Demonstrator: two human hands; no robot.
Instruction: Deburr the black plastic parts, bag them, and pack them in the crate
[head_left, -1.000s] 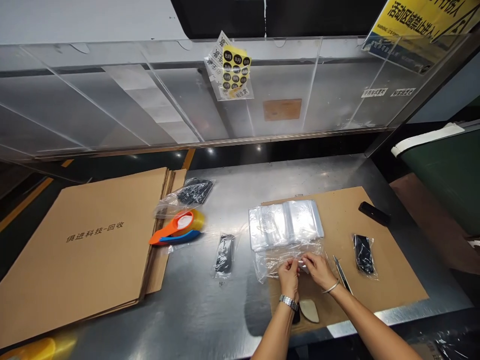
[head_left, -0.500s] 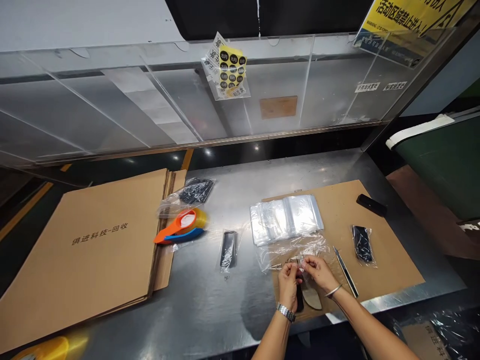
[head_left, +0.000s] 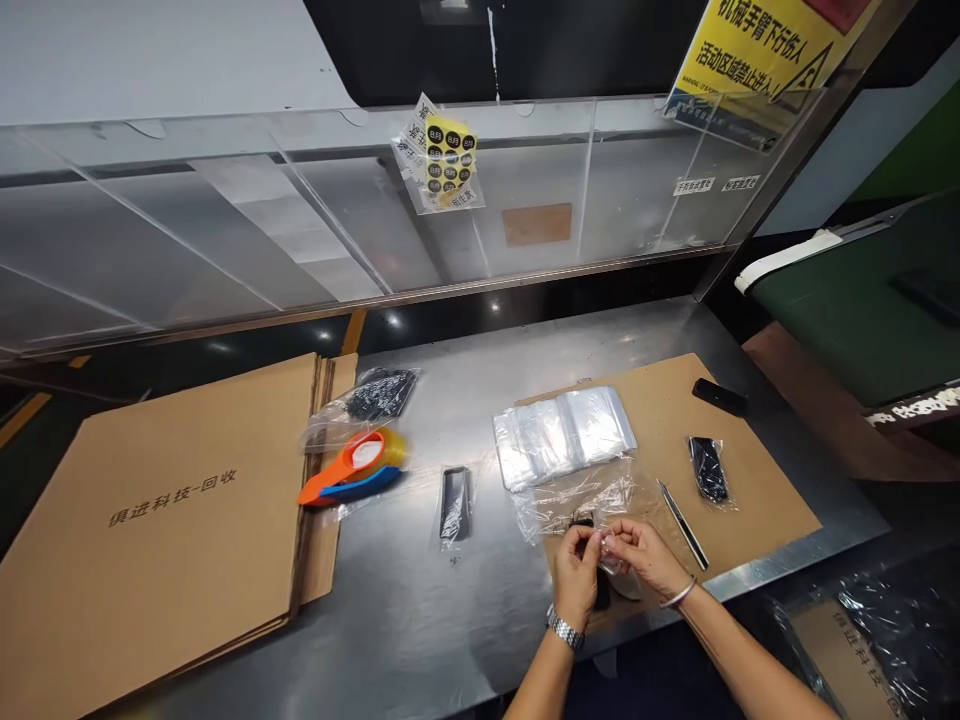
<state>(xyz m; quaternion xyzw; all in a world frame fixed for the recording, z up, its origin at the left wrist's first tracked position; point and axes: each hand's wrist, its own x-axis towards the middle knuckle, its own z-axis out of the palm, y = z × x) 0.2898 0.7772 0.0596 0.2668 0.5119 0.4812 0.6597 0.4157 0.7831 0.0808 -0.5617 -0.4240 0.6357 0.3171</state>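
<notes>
My left hand [head_left: 576,572] and my right hand [head_left: 642,552] meet over the front of the cardboard sheet [head_left: 757,480], fingers pinched together. Between the fingertips is a small piece of clear plastic film [head_left: 611,562]; its exact shape is hard to make out. Under the hands lies a dark object [head_left: 602,590], mostly covered by them, with a pale rounded piece [head_left: 627,586] beside it. Just beyond my fingers is crumpled clear film [head_left: 577,505], and past that a stack of clear plastic bags [head_left: 562,437]. A utility knife [head_left: 684,525] lies right of my right hand.
A bagged black case [head_left: 454,505] lies left of the hands. Farther left are an orange-and-blue tape dispenser [head_left: 352,468], a bag of black items [head_left: 382,394] and stacked cardboard [head_left: 180,540]. At right lie a wrapped black item [head_left: 709,470] and a bare black one [head_left: 718,397].
The view has shifted a little. Both hands stay pinched together; my right hand has turned slightly, the clear film shows more between the fingertips, and the pale piece is more covered.
</notes>
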